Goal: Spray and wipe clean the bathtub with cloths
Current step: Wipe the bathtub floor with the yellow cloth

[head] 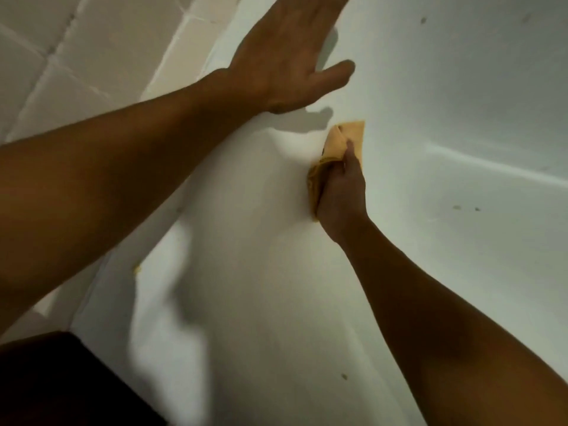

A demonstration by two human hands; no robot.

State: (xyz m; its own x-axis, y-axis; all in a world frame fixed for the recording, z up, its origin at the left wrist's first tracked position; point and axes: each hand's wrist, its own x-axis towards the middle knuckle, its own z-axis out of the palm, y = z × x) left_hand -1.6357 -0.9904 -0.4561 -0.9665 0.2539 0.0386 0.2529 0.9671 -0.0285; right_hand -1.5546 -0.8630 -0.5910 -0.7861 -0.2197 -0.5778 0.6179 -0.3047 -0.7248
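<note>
One folded yellow cloth (353,139) is pressed against the inner wall of the white bathtub (461,87), gripped by the right hand (341,192); the left hand (285,53), fingers straight and thumb spread, hovers flat above the far-left rim.

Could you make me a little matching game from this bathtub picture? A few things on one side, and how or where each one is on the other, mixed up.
Things:
1. left hand
2. right hand
3. cloth
4. tiles

States or places:
a. yellow-orange, against the white bathtub
b. upper left of the view, beyond the tub's rim
c. fingers straight, holding nothing
d. fingers curled round something

Pairs: 1-c, 2-d, 3-a, 4-b.
</note>
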